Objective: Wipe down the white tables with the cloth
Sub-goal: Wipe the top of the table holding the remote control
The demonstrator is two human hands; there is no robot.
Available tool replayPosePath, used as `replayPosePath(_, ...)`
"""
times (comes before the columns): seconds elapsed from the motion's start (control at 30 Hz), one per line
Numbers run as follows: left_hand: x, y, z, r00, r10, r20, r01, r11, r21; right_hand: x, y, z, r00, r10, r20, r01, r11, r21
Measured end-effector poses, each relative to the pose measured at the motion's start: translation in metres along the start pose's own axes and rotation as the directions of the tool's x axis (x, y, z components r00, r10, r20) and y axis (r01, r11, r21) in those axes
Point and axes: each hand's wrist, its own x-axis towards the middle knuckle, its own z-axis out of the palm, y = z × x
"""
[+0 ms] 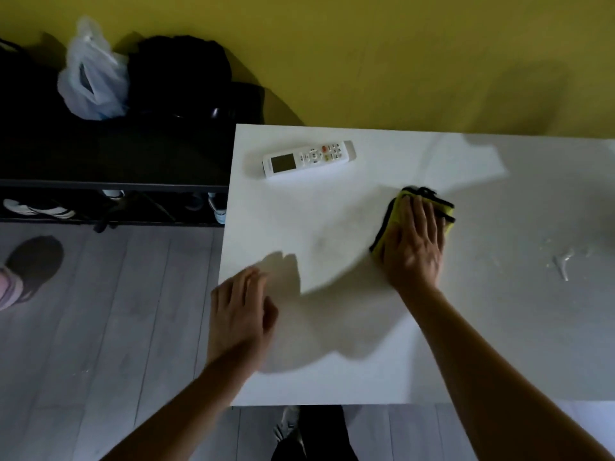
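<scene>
Both hands are down on the white desk (332, 377): my right hand (412, 241) lies flat with fingers spread, pressing the folded yellow cloth (399, 204) against the middle of the top, while my left hand (238, 314), blurred, rests relaxed and holding nothing near the left edge. To wipe well, I should keep even pressure through the whole palm and work in overlapping passes. A wet smear (562, 264) sits off to the right and needs covering. A remote control (309, 158) lies near the far left corner; I would lift it rather than wipe around it.
</scene>
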Motion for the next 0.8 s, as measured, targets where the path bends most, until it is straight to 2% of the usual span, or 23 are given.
replayPosePath(0.1, 0.066, 0.010, 0.005, 0.997, 0.068, -0.027, -0.069, 0.997, -0.022, 0.004, 0.000, 0.000, 1.000, 0.001, -0.002, -0.001, 1.000, -0.016)
replayPosePath(0.2, 0.144, 0.024, 0.015, 0.995, 0.092, 0.029, -0.093, 0.995, 0.021, 0.003, 0.002, -0.001, 1.000, -0.016, -0.004, 0.016, 1.000, -0.003)
replayPosePath(0.37, 0.223, 0.040, 0.028, 0.986, -0.088, 0.142, 0.071, 0.990, 0.119, 0.003, 0.003, -0.005, 0.999, -0.043, 0.027, 0.043, 0.999, -0.003)
replayPosePath(0.6, 0.200, 0.030, 0.029, 0.997, -0.031, 0.071, 0.024, 0.995, 0.100, 0.004, 0.001, -0.008, 0.999, -0.049, 0.003, 0.049, 0.999, 0.003)
replayPosePath(0.8, 0.111, 0.027, 0.024, 0.991, 0.073, 0.117, -0.079, 0.995, 0.055, 0.019, 0.013, -0.006, 0.983, -0.183, -0.015, 0.184, 0.981, 0.058)
